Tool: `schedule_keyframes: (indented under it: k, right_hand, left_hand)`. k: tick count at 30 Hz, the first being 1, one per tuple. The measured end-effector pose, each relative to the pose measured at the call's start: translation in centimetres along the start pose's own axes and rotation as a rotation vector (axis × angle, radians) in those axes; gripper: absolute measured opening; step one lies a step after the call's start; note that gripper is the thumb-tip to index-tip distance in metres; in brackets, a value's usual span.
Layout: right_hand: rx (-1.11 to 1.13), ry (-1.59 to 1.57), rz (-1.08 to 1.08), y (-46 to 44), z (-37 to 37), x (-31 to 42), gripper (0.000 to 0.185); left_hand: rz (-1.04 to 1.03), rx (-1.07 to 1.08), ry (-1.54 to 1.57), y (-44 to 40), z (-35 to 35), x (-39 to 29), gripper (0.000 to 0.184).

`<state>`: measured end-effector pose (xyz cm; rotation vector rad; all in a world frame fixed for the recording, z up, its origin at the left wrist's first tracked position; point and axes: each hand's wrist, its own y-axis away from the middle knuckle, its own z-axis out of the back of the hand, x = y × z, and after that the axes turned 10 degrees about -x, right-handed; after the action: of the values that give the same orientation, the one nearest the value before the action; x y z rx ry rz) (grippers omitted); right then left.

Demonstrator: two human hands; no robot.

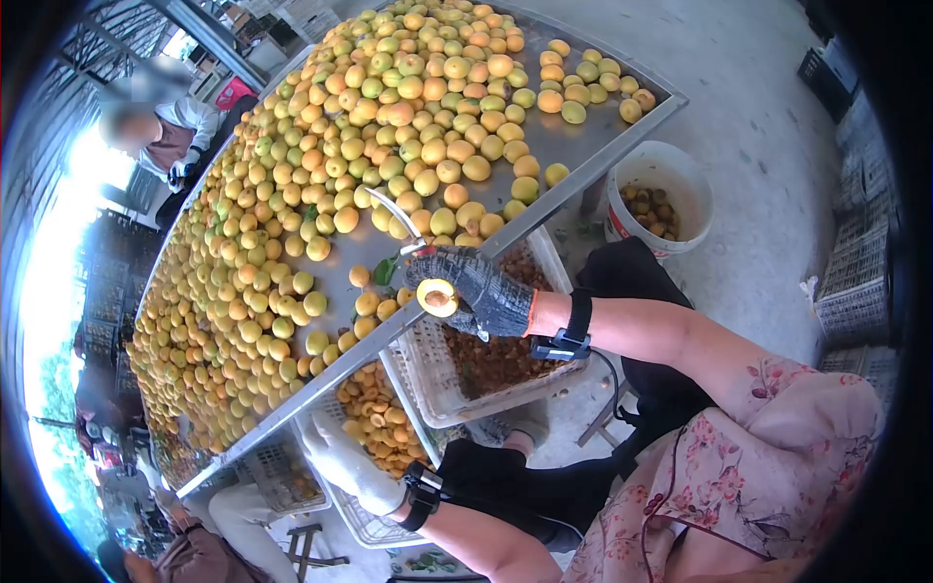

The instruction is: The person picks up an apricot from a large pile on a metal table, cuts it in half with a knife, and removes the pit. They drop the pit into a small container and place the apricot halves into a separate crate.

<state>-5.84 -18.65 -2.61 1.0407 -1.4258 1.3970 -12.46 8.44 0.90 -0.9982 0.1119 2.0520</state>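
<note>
My right hand (471,287), in a dark grey knit glove, is closed at the table's near edge. It grips a curved knife (397,214), whose blade points out over the fruit. The same hand holds a cut apricot half (436,298), its cut face up, with a brown pit in the middle. My left hand (342,457), in a white glove, is lower down beside a crate of apricot halves (377,418). Its fingers look stretched out, with nothing visible in them. Whole yellow-orange apricots (389,107) cover much of the metal table (573,199).
Below the table edge stands a white crate (432,398) with brown pits. A white bucket (700,199) holds brownish fruit. Stacked crates (855,272) line the right side. One person (165,136) is across the table; another (185,544) sits at lower left.
</note>
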Motion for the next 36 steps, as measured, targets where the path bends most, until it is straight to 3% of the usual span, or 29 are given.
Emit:
schedule_keyframes:
  k: [1,2,3,4,5,6,7,8,9,10,11,15,17,18,19,21,22,23,25,26,28,29,31,36]
  right_hand:
    - [-0.01,0.239,0.265,0.0,-0.5,-0.1,0.048]
    - [-0.015,0.294,0.299,0.2,-1.1,-0.5,0.049]
    - [0.005,0.286,0.306,0.4,-1.7,0.2,0.049]
    - [-0.038,0.005,-0.005,0.8,-2.2,1.2,0.049]
    - [-0.079,-0.268,-0.321,0.9,-2.9,2.1,0.049]
    - [-0.158,-0.516,-0.358,0.9,-4.0,0.8,0.039]
    - [-0.143,-0.52,-0.36,0.7,-4.4,-0.1,0.039]
    - [-0.194,-0.779,-0.508,0.6,-4.5,-0.8,0.032]
    - [-0.25,-1.038,-0.655,0.4,-4.5,-0.8,0.027]
    - [-0.273,-0.861,-0.491,0.1,-4.5,-0.8,0.021]
    - [-0.272,-0.863,-0.487,-0.1,-4.4,-0.5,0.021]
    - [-0.34,-0.751,-0.468,-0.7,-4.0,1.2,0.02]
    - [-0.243,-0.788,-0.519,-0.3,-3.7,1.3,0.02]
    - [-0.253,-0.846,-0.513,-0.2,-4.0,1.4,0.02]
    - [-0.174,-0.819,-0.46,0.0,-3.8,1.6,0.02]
    - [-0.124,-0.569,-0.579,0.1,-3.4,1.6,0.022]
    - [-0.105,-0.472,-0.523,0.3,-3.0,1.9,0.027]
    - [-0.11,-0.474,-0.52,0.4,-3.0,1.7,0.027]
    - [-0.14,-0.315,-0.213,0.5,-3.1,0.7,0.024]
    - [-0.073,-0.31,-0.202,0.2,-2.7,1.0,0.041]
    - [-0.039,-0.125,-0.177,0.3,-1.9,2.0,0.045]
    - [0.004,0.054,-0.154,0.3,-1.6,3.0,0.05]
    - [-0.031,0.097,-0.101,0.3,-1.4,3.6,0.054]
    - [-0.084,0.311,0.052,0.4,-1.8,2.6,0.044]
  left_hand:
    - [0.093,0.027,0.268,0.8,-0.7,-0.9,0.047]
    - [0.182,0.044,0.537,1.6,-1.5,-2.0,0.045]
    - [0.01,0.166,0.515,2.3,-3.0,-1.9,0.055]
    - [0.183,0.272,0.667,4.9,-3.0,-6.2,0.05]
    - [0.162,0.414,0.785,5.9,-4.6,-7.0,0.048]
    - [-0.382,0.375,0.569,6.0,-6.4,-5.9,0.035]
    - [0.031,0.554,0.786,7.3,-6.5,-7.6,0.041]
    - [0.074,0.495,0.778,7.9,-6.7,-9.5,0.04]
    - [-0.094,0.418,0.661,8.6,-7.0,-9.5,0.037]
    - [0.004,0.429,0.721,8.9,-6.9,-10.0,0.037]
    - [0.102,0.439,0.78,9.0,-6.8,-10.8,0.037]
    - [0.001,0.313,0.977,9.0,-8.2,-10.4,0.032]
    - [-0.073,0.352,1.032,8.4,-8.3,-10.0,0.028]
    - [0.009,0.352,1.084,8.3,-7.7,-10.7,0.024]
    - [-0.061,0.32,1.071,8.0,-7.7,-10.6,0.022]
    - [0.066,0.353,1.095,7.2,-7.3,-10.7,0.017]
    - [0.174,0.33,1.102,6.8,-7.3,-10.8,0.021]
    - [0.243,0.348,1.173,6.5,-7.5,-10.9,0.036]
    - [0.349,0.46,1.199,5.5,-8.7,-8.8,0.049]
    - [0.348,0.469,1.199,5.7,-8.7,-9.2,0.049]
    - [0.418,0.463,1.234,6.6,-8.5,-10.3,0.061]
    - [0.417,0.472,1.234,6.8,-9.0,-10.3,0.061]
    - [0.261,0.443,1.232,7.0,-10.2,-10.1,0.061]
    - [0.174,0.447,1.093,7.5,-9.8,-10.1,0.062]
